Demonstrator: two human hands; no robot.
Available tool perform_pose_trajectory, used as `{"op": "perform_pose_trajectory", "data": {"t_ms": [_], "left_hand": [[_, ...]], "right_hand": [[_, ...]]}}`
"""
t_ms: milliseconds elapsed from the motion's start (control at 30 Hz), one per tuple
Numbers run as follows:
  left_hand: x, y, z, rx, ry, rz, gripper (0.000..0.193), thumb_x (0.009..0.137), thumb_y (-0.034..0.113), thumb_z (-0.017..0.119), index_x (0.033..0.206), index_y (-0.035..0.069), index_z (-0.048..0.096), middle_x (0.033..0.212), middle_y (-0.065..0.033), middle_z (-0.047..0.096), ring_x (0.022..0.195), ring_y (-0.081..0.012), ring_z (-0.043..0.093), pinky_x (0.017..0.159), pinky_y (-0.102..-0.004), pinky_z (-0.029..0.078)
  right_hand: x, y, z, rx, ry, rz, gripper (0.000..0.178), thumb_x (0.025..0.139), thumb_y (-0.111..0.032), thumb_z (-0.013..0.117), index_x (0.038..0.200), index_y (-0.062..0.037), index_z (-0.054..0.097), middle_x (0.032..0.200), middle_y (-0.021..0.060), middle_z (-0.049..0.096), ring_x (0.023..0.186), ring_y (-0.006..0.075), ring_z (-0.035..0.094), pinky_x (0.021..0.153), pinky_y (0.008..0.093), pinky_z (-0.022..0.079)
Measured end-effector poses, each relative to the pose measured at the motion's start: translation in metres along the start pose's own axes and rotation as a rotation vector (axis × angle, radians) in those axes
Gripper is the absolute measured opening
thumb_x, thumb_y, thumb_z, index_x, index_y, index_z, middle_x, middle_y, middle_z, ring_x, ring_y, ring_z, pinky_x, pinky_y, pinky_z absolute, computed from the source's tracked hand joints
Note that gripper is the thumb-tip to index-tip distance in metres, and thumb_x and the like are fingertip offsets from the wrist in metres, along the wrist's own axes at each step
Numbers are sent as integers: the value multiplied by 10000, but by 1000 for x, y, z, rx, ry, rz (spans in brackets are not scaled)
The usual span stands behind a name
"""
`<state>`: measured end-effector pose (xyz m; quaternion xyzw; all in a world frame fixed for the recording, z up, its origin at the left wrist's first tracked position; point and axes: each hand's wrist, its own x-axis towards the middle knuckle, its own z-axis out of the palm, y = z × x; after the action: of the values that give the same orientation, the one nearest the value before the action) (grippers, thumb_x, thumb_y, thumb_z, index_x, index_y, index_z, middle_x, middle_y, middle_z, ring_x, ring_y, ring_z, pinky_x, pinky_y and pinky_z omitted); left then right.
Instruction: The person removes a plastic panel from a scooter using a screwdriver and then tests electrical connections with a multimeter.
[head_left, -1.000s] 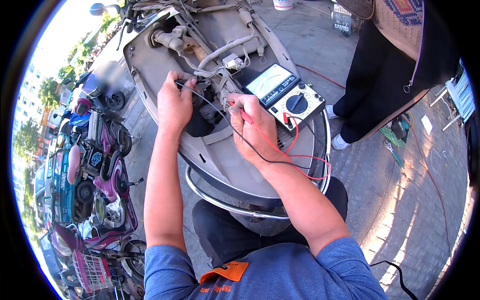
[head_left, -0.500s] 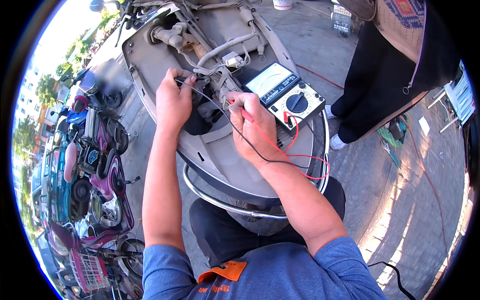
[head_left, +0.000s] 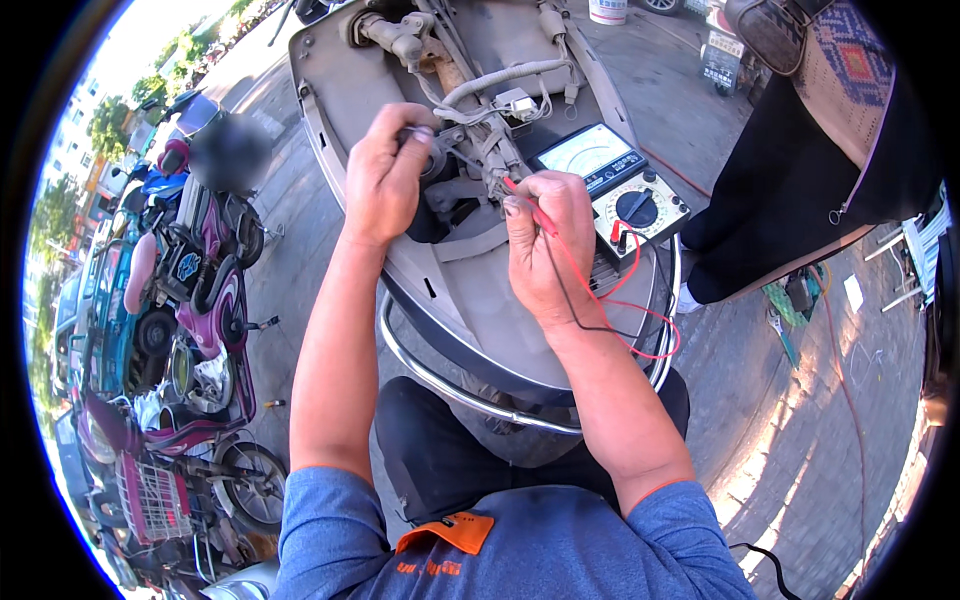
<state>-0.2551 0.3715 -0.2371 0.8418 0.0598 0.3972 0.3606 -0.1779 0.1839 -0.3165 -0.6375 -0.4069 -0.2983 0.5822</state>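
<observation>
My left hand point(head_left: 384, 190) is closed in a pinch at the left side of the dusty wiring harness point(head_left: 490, 135), its fingertips round a thin black test probe point(head_left: 408, 133) that is mostly hidden. In my right hand point(head_left: 553, 240) is a red test probe point(head_left: 543, 219), its tip up against the wires near the frame's centre. Red and black leads loop past my right wrist. An analog multimeter point(head_left: 637, 207) with a rotary dial and a needle scale rests just beyond that hand, on the stripped grey scooter body point(head_left: 480, 330).
A chrome rail point(head_left: 480, 412) curves round the near end of the scooter body. A person in black trousers point(head_left: 770, 190) stands at the right, near a folding stool point(head_left: 915, 250). Parked scooters point(head_left: 215, 330) line the left. Tools point(head_left: 790, 310) and a cable lie on the pavement.
The view has shifted, so the scooter body and multimeter sit farther right and lower. My left fingers have curled in more, and the black lead no longer stretches plainly between my hands.
</observation>
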Motion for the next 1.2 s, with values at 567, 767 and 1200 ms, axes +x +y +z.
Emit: {"op": "perform_pose_trajectory", "data": {"t_ms": [567,767,1200], "left_hand": [[7,-9,18,406,-507,177,570,870,217,870,1410,151,699,1214,-147,749,1116,-405,716,964,-496,581],[9,-18,22,339,-496,228,550,915,185,833,1442,125,687,1235,-163,722,1161,-402,688,988,-482,557],[6,-22,20,335,-540,206,601,986,152,729,1573,136,603,1223,-180,676,1166,-420,666,1012,-492,546]], "right_hand": [[-20,-2,-6,279,-30,258,210,1134,-208,653,1157,-12,582,831,117,675,665,248,679,618,365,523],[-14,-11,-13,244,-63,213,162,1125,-156,635,1055,-23,576,743,84,592,614,227,608,593,367,480],[-4,-13,-5,-66,-290,184,520,1003,-91,675,1508,-7,584,1031,210,765,869,395,770,759,473,612]]}}
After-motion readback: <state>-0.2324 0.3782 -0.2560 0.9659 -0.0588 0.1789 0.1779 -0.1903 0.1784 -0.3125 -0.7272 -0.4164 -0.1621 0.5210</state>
